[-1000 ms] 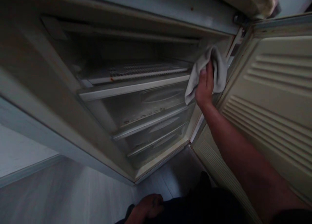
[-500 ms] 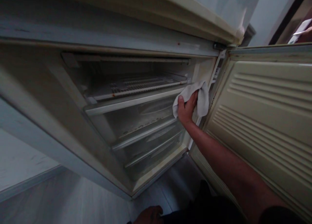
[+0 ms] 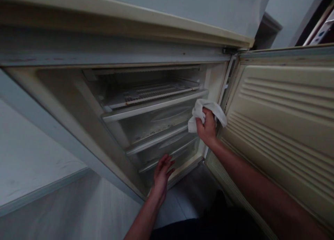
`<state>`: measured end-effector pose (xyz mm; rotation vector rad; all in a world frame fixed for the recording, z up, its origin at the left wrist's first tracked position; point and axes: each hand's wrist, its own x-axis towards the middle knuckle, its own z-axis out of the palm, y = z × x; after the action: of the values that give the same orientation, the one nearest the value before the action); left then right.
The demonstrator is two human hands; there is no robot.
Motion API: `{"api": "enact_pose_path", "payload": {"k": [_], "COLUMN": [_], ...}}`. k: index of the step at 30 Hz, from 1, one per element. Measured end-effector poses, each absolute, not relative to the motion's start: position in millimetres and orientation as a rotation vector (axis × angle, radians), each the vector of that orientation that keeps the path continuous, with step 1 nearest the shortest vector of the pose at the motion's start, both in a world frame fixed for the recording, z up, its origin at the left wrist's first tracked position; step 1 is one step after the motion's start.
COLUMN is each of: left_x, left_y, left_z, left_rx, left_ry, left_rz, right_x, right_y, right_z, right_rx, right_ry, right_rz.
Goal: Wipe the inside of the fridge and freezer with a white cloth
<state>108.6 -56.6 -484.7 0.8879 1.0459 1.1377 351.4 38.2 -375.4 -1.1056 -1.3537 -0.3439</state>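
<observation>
Two hands: right hand (image 3: 206, 128) grips cloth (image 3: 200, 111); left hand (image 3: 162, 172) spread wide near freezer drawers (image 3: 161, 142).

1. An open lower door (image 3: 287, 128) stands swung out at the right, its cream inner liner ribbed with long horizontal ridges.
2. A closed upper door (image 3: 182, 10) spans the top, with a cream strip along its lower edge.
3. A small hinge (image 3: 229, 51) sits where the two doors meet.
4. A white wire rack (image 3: 153, 92) lies flat on the top level inside.
5. A pale wall (image 3: 31, 156) fills the left, with a skirting board (image 3: 44, 191) along its foot.
6. A grey plank floor (image 3: 86, 212) lies below.
7. A dark door frame (image 3: 310, 21) rises at the upper right.
</observation>
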Motion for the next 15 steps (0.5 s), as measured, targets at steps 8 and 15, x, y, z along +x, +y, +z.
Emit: {"api": "enact_pose_path", "payload": {"k": [8,15], "left_x": [147.0,160.2], "left_y": [-44.7,-21.0], "left_z": [-343.0,-284.7], "left_rx": [0.724,0.587], "left_ry": [0.481,0.292], "left_rz": [1.34,1.411], "right_x": [328.3,332.6], "right_y": [35.8,35.7], "right_z": [-336.9,-274.8], "right_rx": [-0.946,-1.151], "right_ry": [-1.484,-1.709], "right_rz": [-0.348,-0.196]}}
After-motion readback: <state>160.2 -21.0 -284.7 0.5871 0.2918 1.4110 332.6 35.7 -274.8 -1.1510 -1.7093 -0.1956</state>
